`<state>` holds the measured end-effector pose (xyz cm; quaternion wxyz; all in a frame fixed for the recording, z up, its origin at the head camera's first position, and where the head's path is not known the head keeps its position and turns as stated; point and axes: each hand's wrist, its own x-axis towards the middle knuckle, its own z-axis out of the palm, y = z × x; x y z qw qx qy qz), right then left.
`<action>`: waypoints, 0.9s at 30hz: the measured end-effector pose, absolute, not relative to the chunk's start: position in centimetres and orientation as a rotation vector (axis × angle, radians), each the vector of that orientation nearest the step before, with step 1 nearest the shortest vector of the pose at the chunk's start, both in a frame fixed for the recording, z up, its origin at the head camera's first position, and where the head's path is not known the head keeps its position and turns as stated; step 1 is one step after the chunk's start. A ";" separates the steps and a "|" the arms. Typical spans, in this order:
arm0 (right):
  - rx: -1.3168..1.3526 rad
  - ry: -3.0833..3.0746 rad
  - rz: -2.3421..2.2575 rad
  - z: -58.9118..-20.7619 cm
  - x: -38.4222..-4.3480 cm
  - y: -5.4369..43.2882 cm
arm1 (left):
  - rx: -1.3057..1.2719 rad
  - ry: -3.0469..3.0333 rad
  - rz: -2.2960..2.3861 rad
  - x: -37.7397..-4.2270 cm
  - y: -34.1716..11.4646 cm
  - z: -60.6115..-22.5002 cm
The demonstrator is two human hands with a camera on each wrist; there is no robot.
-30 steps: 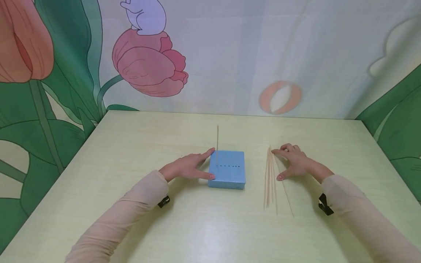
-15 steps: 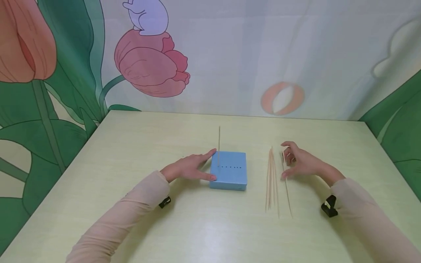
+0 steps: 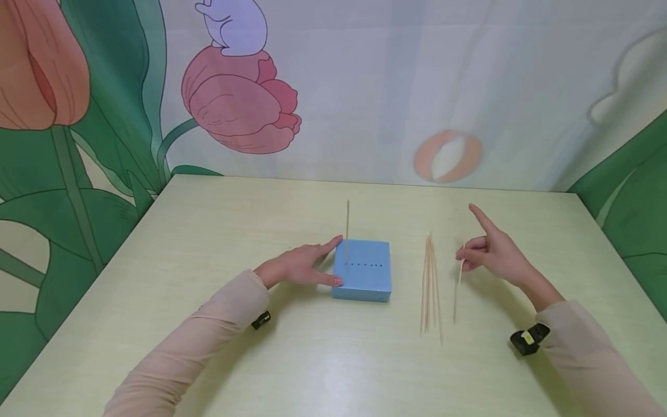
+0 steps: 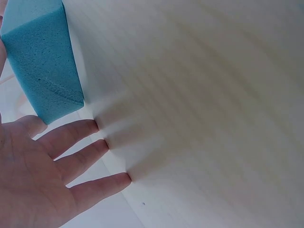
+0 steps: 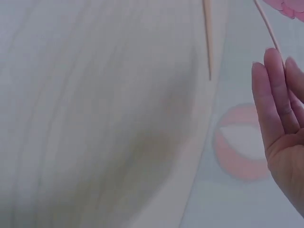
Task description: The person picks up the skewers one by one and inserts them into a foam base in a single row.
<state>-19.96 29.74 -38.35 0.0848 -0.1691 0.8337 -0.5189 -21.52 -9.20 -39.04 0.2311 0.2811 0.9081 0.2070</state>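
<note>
A blue foam block (image 3: 367, 281) with a row of small holes sits on the table, one thin wooden skewer (image 3: 347, 226) standing upright near its left side. My left hand (image 3: 299, 265) rests against the block's left edge, thumb and index finger straight and touching it. In the left wrist view the other fingers spread out beside the foam block (image 4: 45, 71). To the right, my right hand (image 3: 500, 255) pinches another skewer (image 3: 457, 295) between thumb and fingers, its index finger stretched out. The right wrist view shows this skewer (image 5: 267, 23) rising from the fingertips.
Between the block and my right hand lies a loose bundle of several skewers (image 3: 428, 284). Behind the pale wooden table (image 3: 250, 214) hangs a printed cloth (image 3: 354, 87) with flowers. Each wrist carries a small black device, such as the right wrist camera (image 3: 528, 340).
My right hand has separated one skewer from the bundle, lifted it and drawn it to the right. Its index finger has straightened. The left hand and the block stay put.
</note>
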 end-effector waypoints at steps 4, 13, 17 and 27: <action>-0.552 2.582 -1.497 -37.7 -19.5 29.3 | 0.762 2.496 0.567 -21.5 -9.1 -39.1; -0.700 2.705 -1.513 -35.7 -18.4 26.9 | 0.747 2.499 0.564 -21.5 -9.1 -39.1; -0.763 2.727 -1.560 -34.7 -18.1 25.6 | 0.746 2.502 0.562 -21.5 -9.1 -39.0; -0.905 2.806 -1.800 -33.6 -17.9 22.5 | 0.766 2.498 0.573 -21.5 -9.0 -38.9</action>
